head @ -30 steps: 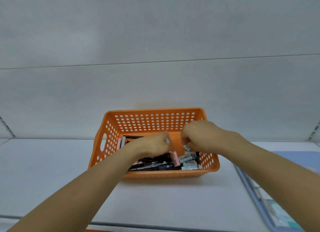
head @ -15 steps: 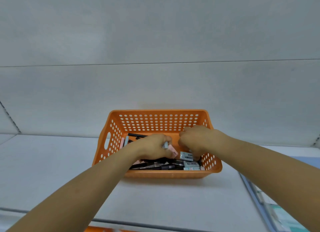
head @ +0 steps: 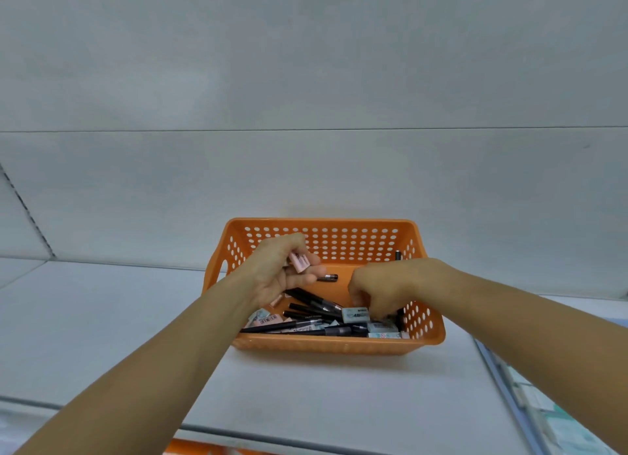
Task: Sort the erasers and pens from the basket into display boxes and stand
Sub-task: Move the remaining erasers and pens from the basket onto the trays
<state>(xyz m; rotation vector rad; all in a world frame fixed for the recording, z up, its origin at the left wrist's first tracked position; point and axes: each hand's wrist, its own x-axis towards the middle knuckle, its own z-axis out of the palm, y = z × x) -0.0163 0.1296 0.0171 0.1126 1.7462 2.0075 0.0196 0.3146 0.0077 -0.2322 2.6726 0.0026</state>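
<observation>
- The left hand (head: 282,274) has risen since half a second ago: it was low among the contents of the basket, and now it is above them, near the left wall of the orange basket (head: 326,347).
- Its grip now pinches a pink eraser (head: 299,261) between thumb and fingers; the palm is turned toward the camera. Other small things may be in the same hand, but I cannot tell what.
- The right hand (head: 384,290) has gone lower, and its curled fingers reach down beside a grey eraser (head: 355,314) at the right side of the basket. The fingertips are hidden, so I cannot tell if its grip pinches something.
- Black pens (head: 312,300) lie crossed on the basket floor, with more erasers around them; one more pink eraser with a barcode (head: 268,319) lies at the left front.
- The basket stands on a white shelf (head: 112,318), toward its back edge, as before.
- Behind is a pale grey panel wall (head: 306,81).
- At the right edge of the shelf lies a bluish flat thing (head: 530,410), too blurred to name.
</observation>
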